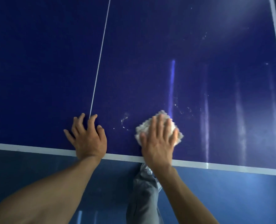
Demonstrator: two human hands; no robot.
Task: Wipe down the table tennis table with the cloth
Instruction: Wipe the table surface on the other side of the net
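Pressing flat on a white cloth (143,126), lower centre of frame: right hand (158,140), fingers straight and slightly spread, palm down, gripping nothing. The cloth is bunched under the palm, its fluffy edges showing above and on both sides of the fingers, and lies on the dark blue table tennis table (150,54) just above the white edge line (37,148).
Left hand (88,138), lower centre-left: fingers spread and slightly bent, tips resting on the table, holding nothing; straddles the foot of the white centre line (100,57).
Water droplets (125,120): between the two hands.
Pale vertical streaks (172,86): right half of the table.
Grey trouser leg (143,191) and blue floor (231,199): bottom of frame
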